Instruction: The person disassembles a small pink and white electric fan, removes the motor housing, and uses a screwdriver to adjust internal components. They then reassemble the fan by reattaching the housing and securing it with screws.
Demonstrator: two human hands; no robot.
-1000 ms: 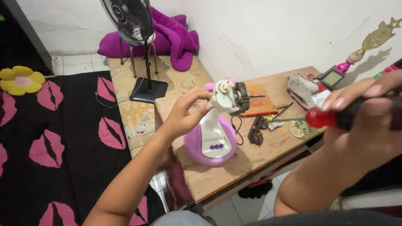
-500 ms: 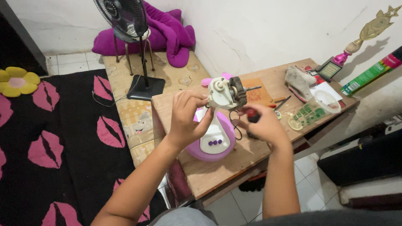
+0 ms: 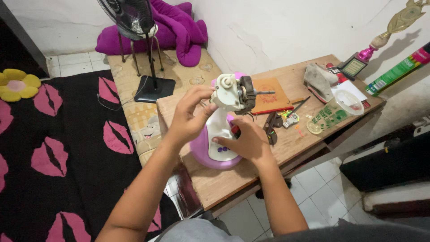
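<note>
A small table fan without blades stands on the wooden table (image 3: 295, 139): a purple base (image 3: 201, 150), a white neck and a bare motor head (image 3: 233, 94) with its shaft pointing right. My left hand (image 3: 188, 118) grips the motor head from the left side. My right hand (image 3: 248, 141) rests against the white neck just above the base, closed around a red-handled screwdriver (image 3: 234, 130). Only a small bit of the handle shows; its tip is hidden behind my fingers.
On the table to the right lie an orange notebook (image 3: 271, 96), dark hand tools (image 3: 271, 127), a clear plastic cup on its side (image 3: 333, 112), a cloth (image 3: 318, 76), a trophy (image 3: 380, 40) and a green can (image 3: 396, 69). A standing fan (image 3: 134, 18) and a purple blanket (image 3: 179, 27) are behind.
My right hand came down from near the camera with the screwdriver and now sits low against the fan's neck. My left hand has kept its hold on the motor head.
</note>
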